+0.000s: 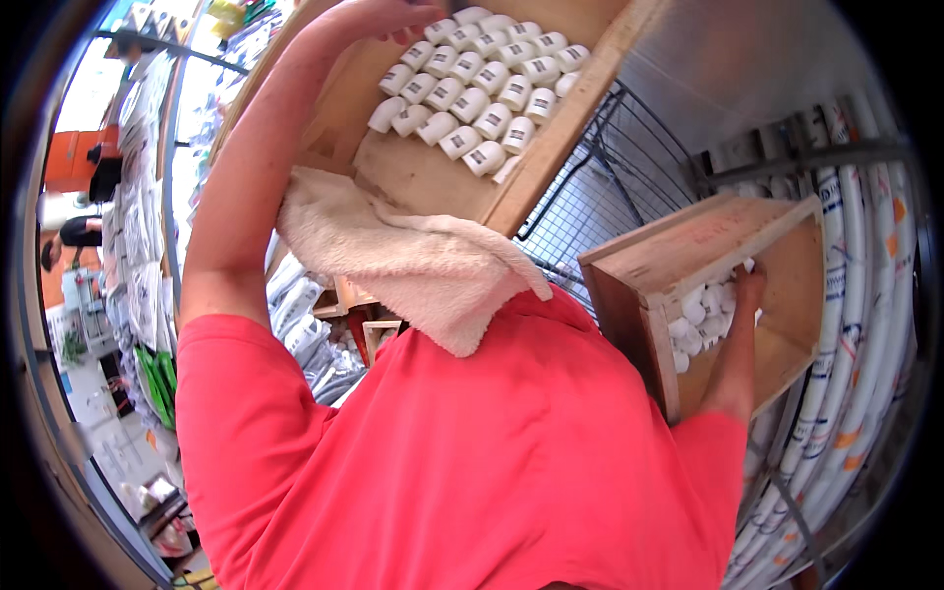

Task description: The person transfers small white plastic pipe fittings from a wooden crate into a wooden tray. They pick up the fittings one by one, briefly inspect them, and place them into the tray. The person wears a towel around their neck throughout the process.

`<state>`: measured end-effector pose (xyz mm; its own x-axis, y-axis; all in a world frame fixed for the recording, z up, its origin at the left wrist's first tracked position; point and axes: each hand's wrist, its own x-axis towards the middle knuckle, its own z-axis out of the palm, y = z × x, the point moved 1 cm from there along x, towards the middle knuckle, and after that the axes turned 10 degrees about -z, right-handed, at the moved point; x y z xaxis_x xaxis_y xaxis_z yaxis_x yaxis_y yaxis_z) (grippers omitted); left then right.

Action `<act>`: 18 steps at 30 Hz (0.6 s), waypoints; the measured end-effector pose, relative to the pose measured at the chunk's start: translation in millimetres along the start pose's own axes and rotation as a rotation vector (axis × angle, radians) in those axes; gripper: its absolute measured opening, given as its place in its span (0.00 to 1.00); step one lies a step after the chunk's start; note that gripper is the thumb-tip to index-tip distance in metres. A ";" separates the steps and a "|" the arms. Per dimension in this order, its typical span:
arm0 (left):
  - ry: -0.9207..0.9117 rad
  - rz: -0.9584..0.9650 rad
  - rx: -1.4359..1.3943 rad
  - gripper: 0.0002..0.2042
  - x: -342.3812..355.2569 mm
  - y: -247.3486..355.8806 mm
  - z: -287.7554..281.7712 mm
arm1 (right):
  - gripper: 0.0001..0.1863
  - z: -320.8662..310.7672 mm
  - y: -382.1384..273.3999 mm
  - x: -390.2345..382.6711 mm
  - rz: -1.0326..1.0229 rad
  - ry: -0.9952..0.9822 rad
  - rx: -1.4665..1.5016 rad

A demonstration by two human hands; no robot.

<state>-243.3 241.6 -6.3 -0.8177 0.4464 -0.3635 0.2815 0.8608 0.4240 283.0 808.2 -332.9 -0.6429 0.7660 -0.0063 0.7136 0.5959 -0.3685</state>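
My left hand (388, 18) reaches over the far left corner of a large wooden box (334, 123). Its fingers are apart beside the rows, and nothing shows in them. White plastic pipe fittings (472, 103), each with a dark printed label, lie in neat slanting rows in that box. On the right, my right hand (751, 287) is down in a second wooden box (698, 251), which is tilted. Its fingers close on a white pipe fitting (749, 265), partly hidden. A loose heap of white fittings (700, 313) lies beside that hand.
A beige towel (413, 256) drapes over the large box's near edge. A black wire basket (600, 167) stands between the boxes. Long white pipes (846, 324) rise along the right side behind a metal bar. Shelves with bagged goods (138, 226) line the left.
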 end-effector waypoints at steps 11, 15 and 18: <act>0.034 0.088 0.035 0.14 -0.3 4.3 -0.3 | 0.30 -20.4 -17.5 -15.5 -0.044 0.060 0.089; 0.050 0.126 0.058 0.13 -6.0 13.7 -0.3 | 0.32 -32.6 -14.9 -29.3 0.092 0.183 0.155; 0.017 0.173 -0.016 0.14 -14.6 24.9 0.5 | 0.33 -42.4 2.2 -32.7 0.226 0.248 0.075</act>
<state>-224.1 256.6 9.1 -0.7662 0.5830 -0.2701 0.4106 0.7676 0.4921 317.4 794.6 -294.1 -0.3766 0.9175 0.1276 0.8020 0.3919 -0.4508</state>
